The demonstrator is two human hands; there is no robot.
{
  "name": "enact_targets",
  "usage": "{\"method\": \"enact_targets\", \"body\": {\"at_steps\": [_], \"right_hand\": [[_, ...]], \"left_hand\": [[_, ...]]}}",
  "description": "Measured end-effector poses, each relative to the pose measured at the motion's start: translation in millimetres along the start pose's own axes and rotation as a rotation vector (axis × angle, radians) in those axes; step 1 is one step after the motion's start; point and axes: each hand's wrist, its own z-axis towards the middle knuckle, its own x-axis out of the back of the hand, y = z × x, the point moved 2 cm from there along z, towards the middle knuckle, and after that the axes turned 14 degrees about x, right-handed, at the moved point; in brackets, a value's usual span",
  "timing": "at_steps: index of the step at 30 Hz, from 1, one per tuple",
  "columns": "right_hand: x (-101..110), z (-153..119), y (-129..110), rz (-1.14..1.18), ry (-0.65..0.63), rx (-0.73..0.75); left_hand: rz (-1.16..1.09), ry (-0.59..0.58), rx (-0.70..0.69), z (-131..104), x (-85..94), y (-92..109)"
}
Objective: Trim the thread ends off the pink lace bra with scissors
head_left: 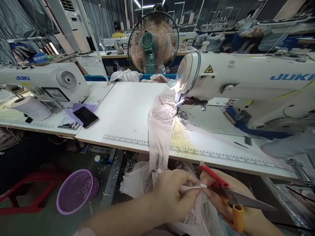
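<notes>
At the bottom centre of the frame my left hand [172, 191] is pinching a thin pale strap [193, 186] of the pink lace garment [161, 131]. This garment hangs down from the sewing machine [246, 85] at centre right, over the table edge [123, 139], to my hands. My right hand [221, 196], in the lower right, is closed around the scissors [231, 200], which have red and orange handles and touch the strap end.

The risks, as I judge them: the blades are very near my left fingertips, so a small slip could cut the skin. They could also catch the lace instead of the strap. If I pull too hard, the cloth under the needle could be dragged out of place.

I count one pair of scissors, one fan [153, 42] at top centre, one purple basket [77, 190] at lower left and one phone [86, 117] at centre left. There are two near sewing machines, with the second machine [44, 80] at upper left.
</notes>
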Motion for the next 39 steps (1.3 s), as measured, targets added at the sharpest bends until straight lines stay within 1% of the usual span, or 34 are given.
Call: {"method": "enact_targets", "body": {"at_steps": [2,3,5,8,10,12,16,19,21,22,24,27,29,31,34,37,39], "right_hand": [[0.9,-0.6,0.0,-0.034,0.011,-0.008],[1.3,-0.9,0.1,-0.051,0.015,-0.019],[1.9,-1.1,0.1,-0.075,0.02,-0.041],[1.8,-0.5,-0.1,-0.113,-0.009,-0.061],[1.8,0.2,-0.4,-0.134,-0.022,-0.065],[1.7,0.9,-0.6,-0.117,-0.034,-0.083],[1.3,1.6,-2.0,-0.05,-0.072,-0.134],[1.2,1.8,-2.4,-0.002,-0.019,-0.167],[0.4,2.0,-1.5,0.067,0.029,-0.195],[-0.4,2.1,-0.7,0.107,0.04,-0.213],[-2.1,2.3,1.3,0.175,0.053,-0.254],[-4.1,1.9,3.5,0.234,0.032,-0.286],[-4.4,1.5,4.1,0.25,0.019,-0.3],[-3.4,1.8,4.5,0.248,0.026,-0.338],[-0.7,4.4,5.2,0.227,-0.009,-0.395],[2.1,6.3,7.9,0.225,-0.065,-0.418],[3.0,5.5,10.8,0.22,-0.069,-0.41]], "left_hand": [[-0.019,0.107,-0.131,-1.6,3.5,3.0],[-0.014,0.137,-0.201,-2.2,4.9,4.4],[0.027,0.156,-0.272,-2.3,6.8,5.7],[0.076,0.169,-0.273,-1.4,9.4,5.8],[0.096,0.146,-0.237,-0.7,11.2,6.0],[0.106,0.066,-0.15,0.6,12.9,6.4],[0.077,-0.148,0.151,4.9,16.8,5.8],[-0.123,-0.276,0.399,7.5,18.2,3.1],[-0.277,-0.365,0.528,8.6,16.6,1.2],[-0.326,-0.405,0.57,9.0,15.4,0.6],[-0.368,-0.46,0.602,9.6,12.3,0.2],[-0.406,-0.463,0.608,9.6,6.7,-0.8],[-0.444,-0.431,0.59,8.9,2.7,-2.1],[-0.444,-0.383,0.544,7.7,-0.8,-3.9],[-0.324,-0.303,0.447,6.3,-3.8,-6.5],[-0.198,-0.276,0.38,5.9,-4.8,-8.4],[-0.182,-0.265,0.366,6.2,-4.4,-8.5]]}}
